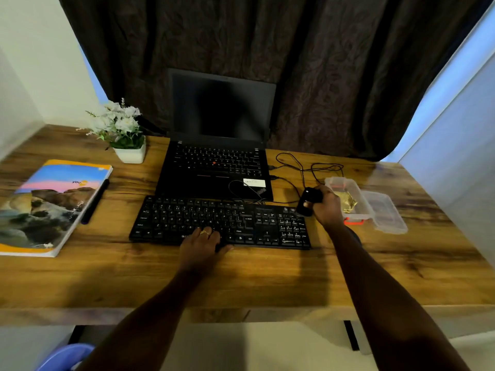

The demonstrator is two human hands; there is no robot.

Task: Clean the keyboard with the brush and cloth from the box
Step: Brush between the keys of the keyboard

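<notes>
Black keyboard [241, 218]; "you" on notebook [51, 204] cover

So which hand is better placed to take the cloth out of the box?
Probably right: the right hand is beside the box, though holding a black object; the left hand rests on the keyboard, farther away.

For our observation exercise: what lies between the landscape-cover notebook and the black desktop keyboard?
Head view: a slim dark pen beside the landscape-cover notebook, then bare brown wooden desk up to the black keyboard.
</notes>
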